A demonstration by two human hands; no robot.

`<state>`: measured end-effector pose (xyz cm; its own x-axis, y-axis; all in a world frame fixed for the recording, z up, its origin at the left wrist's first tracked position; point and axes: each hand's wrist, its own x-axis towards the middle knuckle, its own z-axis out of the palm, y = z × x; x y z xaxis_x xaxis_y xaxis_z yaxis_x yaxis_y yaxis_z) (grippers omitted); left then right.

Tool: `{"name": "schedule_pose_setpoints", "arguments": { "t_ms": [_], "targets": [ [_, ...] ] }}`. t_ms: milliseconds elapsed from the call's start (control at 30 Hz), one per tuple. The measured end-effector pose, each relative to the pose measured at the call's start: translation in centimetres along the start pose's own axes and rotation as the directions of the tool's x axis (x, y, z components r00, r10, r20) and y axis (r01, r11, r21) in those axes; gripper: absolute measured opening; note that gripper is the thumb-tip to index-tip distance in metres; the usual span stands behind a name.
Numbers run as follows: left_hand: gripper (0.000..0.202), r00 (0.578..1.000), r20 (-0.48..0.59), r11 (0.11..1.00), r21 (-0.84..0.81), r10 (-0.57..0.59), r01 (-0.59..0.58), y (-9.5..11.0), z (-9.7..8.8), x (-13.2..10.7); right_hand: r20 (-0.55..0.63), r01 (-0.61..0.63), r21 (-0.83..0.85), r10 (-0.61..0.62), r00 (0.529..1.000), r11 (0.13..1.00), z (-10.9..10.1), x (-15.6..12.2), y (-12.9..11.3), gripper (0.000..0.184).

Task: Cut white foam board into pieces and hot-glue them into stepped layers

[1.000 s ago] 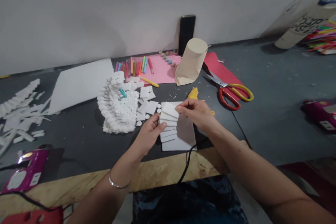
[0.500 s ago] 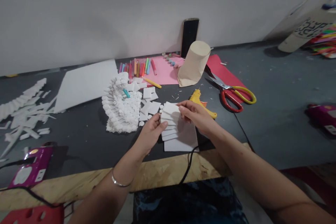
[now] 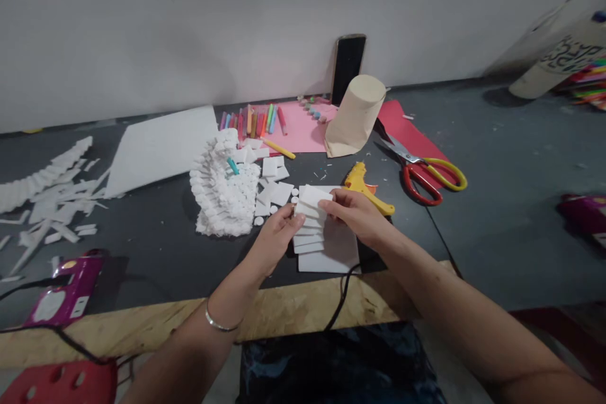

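Note:
Several white foam rectangles (image 3: 310, 230) overlap like steps on a larger white foam sheet (image 3: 331, 260) near the table's front edge. My left hand (image 3: 277, 232) is closed at the left edge of the upper rectangles, thumb on top. From the right, my right hand (image 3: 357, 216) pinches the topmost foam rectangle (image 3: 314, 198) between thumb and fingers, and this one lies slightly askew. Its far fingertips are hidden behind the foam. Just beyond my right hand lies a yellow glue gun (image 3: 362, 188).
A textured white foam model (image 3: 227, 192) stands left of loose foam squares. Red-and-yellow scissors (image 3: 421, 170) lie at right, near a beige paper form (image 3: 357, 115) and a propped phone (image 3: 348, 66). Foam scraps (image 3: 57, 202) and a purple device (image 3: 66, 287) are at left. A black cable (image 3: 341, 303) crosses the front edge.
The whole view has shifted slightly, so things appear a little further right. Both hands keep their grip, and the top foam rectangle has tilted slightly under my right fingers.

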<state>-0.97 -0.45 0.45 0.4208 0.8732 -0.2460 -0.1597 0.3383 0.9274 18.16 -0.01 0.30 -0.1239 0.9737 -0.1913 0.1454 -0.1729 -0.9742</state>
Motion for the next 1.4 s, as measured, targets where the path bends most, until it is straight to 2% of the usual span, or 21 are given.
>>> {"name": "schedule_pose_setpoints", "arguments": {
  "t_ms": [133,267,533,867,1400],
  "targets": [
    [0.040,1.000,-0.018,1.000,-0.017,0.011,-0.011,-0.13,-0.06,0.08,-0.014,0.035,0.035,-0.034,0.999,0.999,0.20,0.06,0.04,0.033],
    [0.039,1.000,-0.024,1.000,-0.010,0.012,-0.012,-0.25,-0.19,0.15,-0.114,0.093,0.089,-0.083,0.990,0.992,0.14,0.26,0.23,0.033],
    [0.036,1.000,-0.002,1.000,0.013,0.025,-0.025,-0.19,-0.11,0.21,-0.215,0.104,-0.005,-0.103,0.971,0.995,-0.05,0.50,0.72,0.029],
    [0.036,1.000,0.001,0.999,0.030,0.029,-0.029,-0.35,-0.15,0.13,-0.226,0.065,-0.078,-0.081,0.971,0.995,0.07,0.24,0.02,0.025],
    [0.034,0.999,0.016,0.999,0.042,0.032,-0.033,-0.43,-0.23,0.27,-0.203,0.081,-0.123,-0.105,0.974,0.989,-0.04,0.27,0.01,0.023]
  ]
}}
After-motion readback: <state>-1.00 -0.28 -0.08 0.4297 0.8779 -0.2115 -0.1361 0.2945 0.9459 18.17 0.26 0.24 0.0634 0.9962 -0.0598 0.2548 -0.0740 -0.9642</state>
